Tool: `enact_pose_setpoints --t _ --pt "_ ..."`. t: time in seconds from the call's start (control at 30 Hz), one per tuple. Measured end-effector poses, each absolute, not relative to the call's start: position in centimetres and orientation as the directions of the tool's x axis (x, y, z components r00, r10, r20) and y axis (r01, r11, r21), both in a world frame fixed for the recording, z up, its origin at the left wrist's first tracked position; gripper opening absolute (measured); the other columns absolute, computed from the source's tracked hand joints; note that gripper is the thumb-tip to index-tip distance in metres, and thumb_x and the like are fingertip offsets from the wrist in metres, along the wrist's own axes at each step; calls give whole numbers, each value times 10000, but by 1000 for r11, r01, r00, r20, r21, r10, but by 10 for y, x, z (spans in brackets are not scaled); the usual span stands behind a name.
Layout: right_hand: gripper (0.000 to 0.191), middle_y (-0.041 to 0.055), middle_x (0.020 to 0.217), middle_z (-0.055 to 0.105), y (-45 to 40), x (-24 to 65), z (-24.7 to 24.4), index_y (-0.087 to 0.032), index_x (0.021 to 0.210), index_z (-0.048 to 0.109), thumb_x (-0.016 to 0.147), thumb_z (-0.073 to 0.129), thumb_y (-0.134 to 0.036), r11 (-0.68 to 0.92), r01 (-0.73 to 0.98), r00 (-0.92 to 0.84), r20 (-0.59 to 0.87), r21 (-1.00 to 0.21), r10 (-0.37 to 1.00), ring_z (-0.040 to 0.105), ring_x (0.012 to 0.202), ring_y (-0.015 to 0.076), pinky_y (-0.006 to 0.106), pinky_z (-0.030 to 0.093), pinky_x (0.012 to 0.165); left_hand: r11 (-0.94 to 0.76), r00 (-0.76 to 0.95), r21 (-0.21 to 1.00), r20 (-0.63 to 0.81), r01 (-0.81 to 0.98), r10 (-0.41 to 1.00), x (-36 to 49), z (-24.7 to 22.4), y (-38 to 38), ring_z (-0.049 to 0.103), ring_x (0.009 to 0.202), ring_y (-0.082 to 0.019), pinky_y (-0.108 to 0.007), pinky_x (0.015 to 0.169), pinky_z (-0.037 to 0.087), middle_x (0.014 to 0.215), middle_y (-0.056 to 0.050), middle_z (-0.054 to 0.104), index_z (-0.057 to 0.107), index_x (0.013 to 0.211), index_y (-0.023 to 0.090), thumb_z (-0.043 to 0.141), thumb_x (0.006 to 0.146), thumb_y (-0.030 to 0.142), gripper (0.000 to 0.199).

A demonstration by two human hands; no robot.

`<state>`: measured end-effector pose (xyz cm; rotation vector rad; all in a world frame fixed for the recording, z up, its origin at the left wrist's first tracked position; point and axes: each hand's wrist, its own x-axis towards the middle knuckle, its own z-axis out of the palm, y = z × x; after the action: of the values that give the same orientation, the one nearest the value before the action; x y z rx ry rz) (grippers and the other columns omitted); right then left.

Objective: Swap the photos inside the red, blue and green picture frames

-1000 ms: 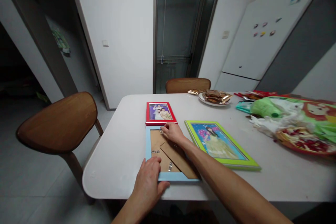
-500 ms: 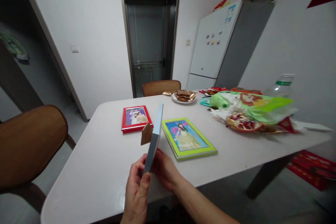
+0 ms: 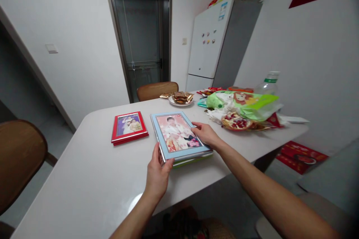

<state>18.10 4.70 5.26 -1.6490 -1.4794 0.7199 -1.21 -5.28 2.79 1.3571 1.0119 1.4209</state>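
A light blue picture frame (image 3: 175, 155) lies face up on top of a green picture frame (image 3: 193, 160), whose near edge alone shows. My left hand (image 3: 159, 170) grips the blue frame at its near left corner, thumb on the border and fingers along the side. On the right edge rests my right hand (image 3: 204, 133), its fingers closed over the border. To the left, red picture frames (image 3: 113, 133) sit in a small stack, the top one holding a photo of people.
Behind stands a plate (image 3: 181, 104) of wrapped snacks. On the right are an opened pomegranate (image 3: 237, 121), a green plastic bag (image 3: 252, 104) and a clear bottle (image 3: 268, 84). Wooden chairs stand at the left (image 3: 22, 164) and far side (image 3: 157, 90).
The blue frame went from upright on edge between my hands to flat on the green frame. My right hand moved to its right edge. The view turned right.
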Motion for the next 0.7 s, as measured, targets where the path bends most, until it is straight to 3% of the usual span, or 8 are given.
enact_pose_setpoints --t 0.07,0.2,0.47,0.53,0.6,0.7 --pt "356 36 665 655 53 189 51 -119 1041 577 719 463 -220 -6 685 140 124 -728 982 555 524 116 199 394 489 -270 3 959 271 90 963 -4 15 -46 418 1135 -201 -349 948 330 1255 -107 435 285 1244 153 527 728 240 577" --pt "302 54 754 669 54 192 47 -149 965 622 739 436 -222 -1 782 122 152 -624 981 572 592 131 208 399 535 -246 5 896 263 370 965 4 8 -40 444 1106 -240 -396 920 336 1204 -126 485 368 1204 146 522 730 270 514" --pt "272 95 988 611 52 194 39 -141 955 603 736 452 -199 -59 864 145 136 -499 980 526 923 188 259 363 790 -166 60 781 163 602 985 -6 10 -35 469 1066 -289 -435 892 355 1195 -130 483 390 1195 169 516 724 379 531" --pt "311 109 1061 565 53 186 41 -137 1028 551 762 423 -234 -63 872 161 162 -486 974 484 982 200 298 342 833 -139 60 771 130 622 990 -16 8 -34 474 1058 -302 -447 887 365 1240 -135 436 356 1223 175 521 709 428 596" --pt "338 110 1099 530 54 166 45 -141 1079 501 788 380 -262 60 890 80 286 -451 955 451 1014 204 327 329 856 -100 23 794 108 599 994 -31 7 -31 463 1070 -306 -455 898 361 1279 -125 392 339 1234 188 540 687 451 639" --pt "313 95 1060 544 57 117 50 -135 1050 499 786 378 -251 358 853 -192 409 -379 892 461 987 186 312 350 835 -41 -98 874 100 484 990 -60 9 -23 433 1108 -276 -442 945 322 1266 -87 420 390 1193 206 585 676 388 582"
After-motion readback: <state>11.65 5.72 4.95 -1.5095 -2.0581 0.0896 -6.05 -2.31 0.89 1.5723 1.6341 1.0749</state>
